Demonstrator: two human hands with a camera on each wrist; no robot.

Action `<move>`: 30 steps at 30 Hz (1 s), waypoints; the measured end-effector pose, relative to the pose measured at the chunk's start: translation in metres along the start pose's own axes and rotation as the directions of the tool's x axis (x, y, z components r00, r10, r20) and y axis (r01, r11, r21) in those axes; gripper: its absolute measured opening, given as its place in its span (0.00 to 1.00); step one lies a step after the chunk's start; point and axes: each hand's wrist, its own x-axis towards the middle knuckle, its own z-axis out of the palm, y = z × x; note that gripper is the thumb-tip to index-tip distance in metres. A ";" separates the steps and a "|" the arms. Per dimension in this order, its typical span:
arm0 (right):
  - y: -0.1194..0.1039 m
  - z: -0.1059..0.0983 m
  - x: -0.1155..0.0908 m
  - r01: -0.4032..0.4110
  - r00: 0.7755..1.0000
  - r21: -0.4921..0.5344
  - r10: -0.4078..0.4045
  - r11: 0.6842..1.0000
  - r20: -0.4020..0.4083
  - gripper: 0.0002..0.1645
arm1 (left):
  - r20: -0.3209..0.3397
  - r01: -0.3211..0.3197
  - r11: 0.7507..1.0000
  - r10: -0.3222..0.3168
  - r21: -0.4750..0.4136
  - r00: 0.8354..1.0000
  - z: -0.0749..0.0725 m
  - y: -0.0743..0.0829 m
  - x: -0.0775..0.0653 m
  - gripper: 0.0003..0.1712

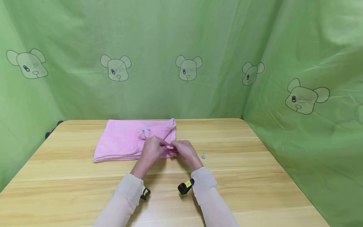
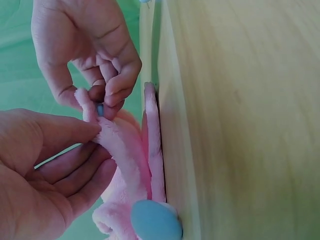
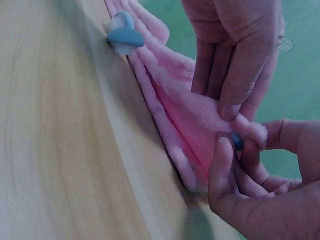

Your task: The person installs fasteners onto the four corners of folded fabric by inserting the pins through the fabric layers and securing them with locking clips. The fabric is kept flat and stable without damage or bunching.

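While the left hand pinches a lifted edge of the fluffy pink cloth, the right hand pinches a blue piece there; the cloth, folded rectangular, lies on the wood-grained worktop, long axis left to right.

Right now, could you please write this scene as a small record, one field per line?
Main item: folded, soft pink cloth
Surface: pale wood-grain table
Left hand: pinches the cloth's raised edge
Right hand: grips that edge, small blue piece at its fingers
On the cloth: rounded blue piece
Right of the cloth: separate blue piece
Backdrop: green curtain
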 end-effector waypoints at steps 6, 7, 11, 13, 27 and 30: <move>-0.001 -0.003 -0.002 0.006 1.000 0.014 -0.006 1.000 0.021 0.08 | 0.001 0.007 1.000 -0.007 -0.002 1.000 -0.001 -0.001 0.000 0.07; -0.001 -0.003 -0.002 0.008 1.000 0.016 -0.008 1.000 0.025 0.08 | 0.007 0.018 1.000 -0.018 0.003 1.000 -0.002 -0.001 0.001 0.07; -0.001 -0.004 -0.001 0.011 0.999 0.006 -0.011 1.000 0.037 0.08 | 0.039 0.083 0.996 -0.084 0.015 0.996 -0.010 -0.001 0.001 0.06; -0.001 -0.004 -0.001 0.004 0.999 0.004 -0.004 1.000 0.038 0.08 | 0.051 0.117 0.993 -0.119 0.029 0.992 -0.015 -0.001 0.002 0.07; 0.002 -0.003 0.001 0.014 0.999 0.007 -0.014 1.000 0.051 0.12 | 0.246 0.173 0.967 -0.216 0.186 0.945 -0.053 -0.009 -0.007 0.04; 0.002 -0.003 0.002 0.013 0.998 0.007 -0.014 1.000 0.054 0.12 | 0.308 0.225 0.948 -0.289 0.226 0.906 -0.064 -0.007 -0.013 0.06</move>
